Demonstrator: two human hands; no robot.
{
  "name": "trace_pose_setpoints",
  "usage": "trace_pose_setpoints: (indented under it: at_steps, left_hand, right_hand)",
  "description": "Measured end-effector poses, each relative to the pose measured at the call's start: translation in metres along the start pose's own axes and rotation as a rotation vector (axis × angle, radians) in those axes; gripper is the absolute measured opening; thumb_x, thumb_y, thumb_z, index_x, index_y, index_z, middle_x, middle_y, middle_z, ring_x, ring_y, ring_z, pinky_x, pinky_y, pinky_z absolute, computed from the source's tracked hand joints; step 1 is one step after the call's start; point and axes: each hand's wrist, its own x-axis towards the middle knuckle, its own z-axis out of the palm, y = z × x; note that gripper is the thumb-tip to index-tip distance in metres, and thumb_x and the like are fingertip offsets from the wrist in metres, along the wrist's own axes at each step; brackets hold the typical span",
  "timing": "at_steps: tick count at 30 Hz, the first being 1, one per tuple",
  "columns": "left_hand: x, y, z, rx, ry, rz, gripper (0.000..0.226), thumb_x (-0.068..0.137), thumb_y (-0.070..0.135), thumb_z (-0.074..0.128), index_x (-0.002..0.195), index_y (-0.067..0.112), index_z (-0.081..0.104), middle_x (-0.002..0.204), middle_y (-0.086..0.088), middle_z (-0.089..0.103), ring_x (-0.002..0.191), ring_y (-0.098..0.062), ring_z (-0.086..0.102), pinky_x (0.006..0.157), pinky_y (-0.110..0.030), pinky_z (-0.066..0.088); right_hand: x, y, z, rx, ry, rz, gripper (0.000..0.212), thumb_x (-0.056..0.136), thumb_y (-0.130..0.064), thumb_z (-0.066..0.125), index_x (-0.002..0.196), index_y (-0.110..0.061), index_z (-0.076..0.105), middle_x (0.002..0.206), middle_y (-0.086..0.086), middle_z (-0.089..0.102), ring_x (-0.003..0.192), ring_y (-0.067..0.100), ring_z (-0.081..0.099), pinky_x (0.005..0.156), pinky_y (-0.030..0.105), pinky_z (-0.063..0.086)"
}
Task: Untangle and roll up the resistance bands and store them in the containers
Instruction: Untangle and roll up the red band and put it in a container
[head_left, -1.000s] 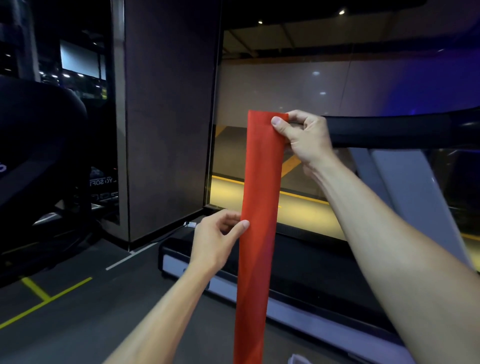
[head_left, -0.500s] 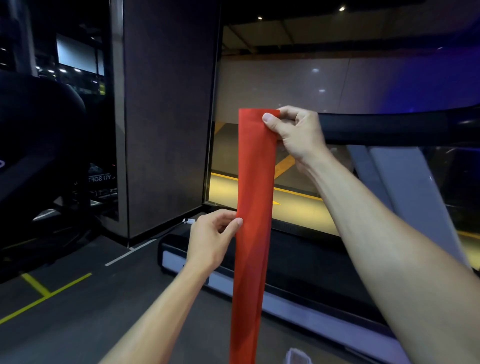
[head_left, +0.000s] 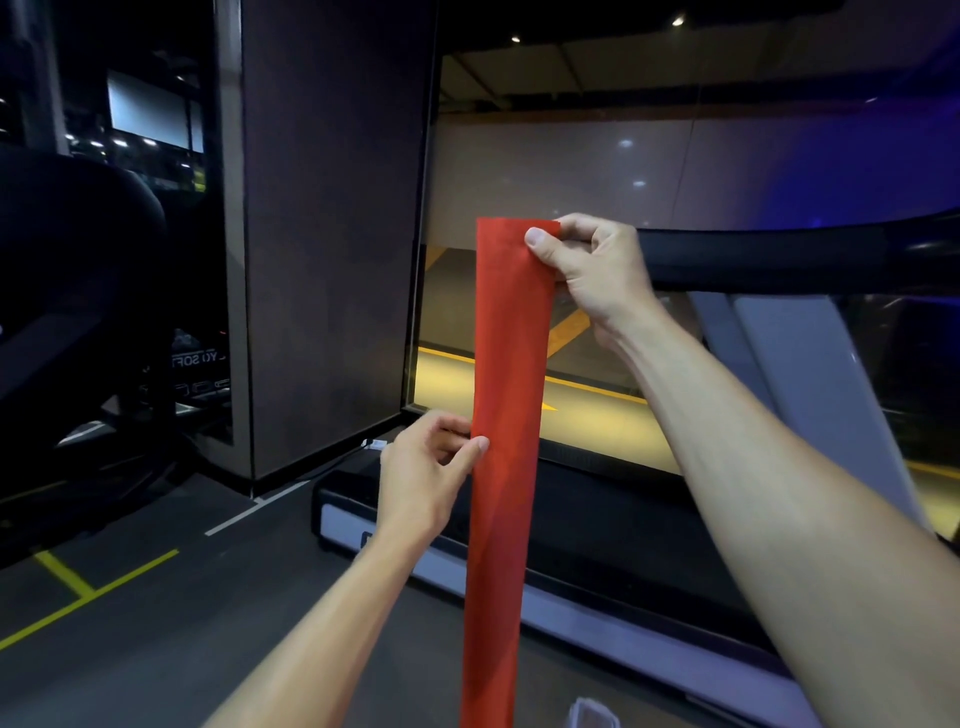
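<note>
A flat red resistance band (head_left: 506, 415) hangs straight down in front of me, from chest height to below the bottom of the view. My right hand (head_left: 592, 265) pinches its top right corner between thumb and fingers. Lower down, my left hand (head_left: 426, 467) pinches the band's left edge with thumb in front and fingers behind. The band's lower end is out of view. A small piece of a clear container (head_left: 592, 717) shows at the bottom edge, just right of the band.
A treadmill (head_left: 597, 525) stands right in front, its black handrail (head_left: 805, 254) crossing behind my right hand. A brown pillar (head_left: 332, 234) rises at left centre, with dark gym machines (head_left: 78, 312) further left. Yellow lines mark the floor (head_left: 93, 587).
Both hands and the band drifted a little to the left. The left hand's pinch stayed on the band's left edge, at about the same height.
</note>
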Motion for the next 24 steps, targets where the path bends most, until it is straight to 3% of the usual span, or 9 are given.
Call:
trace_pose_setpoints:
  at_steps: [3, 5, 12, 17, 20, 24]
  left_hand:
    - [0.002, 0.001, 0.0, 0.016, -0.004, -0.019, 0.037, 0.087, 0.025, 0.08, 0.119, 0.024, 0.062, 0.077, 0.008, 0.076, 0.073, -0.006, 0.072, 0.074, -0.032, 0.06]
    - [0.003, 0.003, -0.001, 0.025, -0.039, -0.016, 0.04, 0.088, 0.026, 0.078, 0.125, 0.026, 0.063, 0.077, 0.01, 0.076, 0.071, -0.009, 0.072, 0.073, -0.03, 0.061]
    - [0.008, 0.005, -0.002, -0.026, -0.098, -0.049, 0.01, 0.087, 0.022, 0.079, 0.095, 0.017, 0.076, 0.076, 0.001, 0.076, 0.065, -0.013, 0.071, 0.063, -0.03, 0.059]
    - [0.013, 0.008, -0.005, -0.082, -0.266, -0.047, 0.034, 0.09, 0.019, 0.076, 0.124, 0.021, 0.067, 0.074, -0.004, 0.073, 0.064, -0.01, 0.066, 0.067, -0.034, 0.06]
    - [0.017, 0.007, -0.007, -0.067, -0.367, -0.042, 0.022, 0.092, 0.021, 0.074, 0.114, 0.024, 0.073, 0.077, -0.013, 0.072, 0.065, -0.014, 0.064, 0.067, -0.037, 0.057]
    - [0.019, 0.009, -0.009, -0.083, -0.353, -0.062, 0.009, 0.091, 0.019, 0.075, 0.098, 0.013, 0.075, 0.074, -0.012, 0.07, 0.061, -0.015, 0.061, 0.064, -0.035, 0.054]
  right_hand:
    - [-0.001, -0.001, -0.001, 0.037, -0.016, 0.012, 0.008, 0.094, -0.012, 0.075, 0.087, -0.016, 0.072, 0.077, 0.0, 0.076, 0.07, 0.012, 0.069, 0.063, 0.029, 0.056]
    - [-0.001, -0.002, -0.002, 0.068, -0.032, 0.017, 0.007, 0.094, -0.012, 0.075, 0.088, -0.015, 0.072, 0.077, 0.0, 0.076, 0.07, 0.013, 0.069, 0.062, 0.028, 0.055]
    - [-0.002, -0.005, -0.006, 0.117, -0.055, 0.038, 0.004, 0.094, -0.014, 0.074, 0.092, -0.015, 0.072, 0.083, 0.0, 0.077, 0.074, 0.012, 0.071, 0.061, 0.027, 0.055]
    - [-0.002, -0.008, -0.007, 0.163, -0.07, 0.056, 0.002, 0.095, -0.013, 0.073, 0.093, -0.013, 0.072, 0.083, 0.003, 0.077, 0.073, 0.013, 0.072, 0.058, 0.026, 0.055]
    - [-0.003, -0.01, -0.009, 0.166, -0.085, 0.051, 0.004, 0.095, -0.013, 0.073, 0.091, -0.014, 0.071, 0.083, 0.003, 0.077, 0.073, 0.014, 0.071, 0.06, 0.027, 0.056]
    - [-0.003, -0.013, -0.011, 0.176, -0.081, 0.05, 0.007, 0.095, -0.011, 0.072, 0.088, -0.014, 0.07, 0.08, 0.003, 0.076, 0.069, 0.013, 0.07, 0.06, 0.027, 0.056]
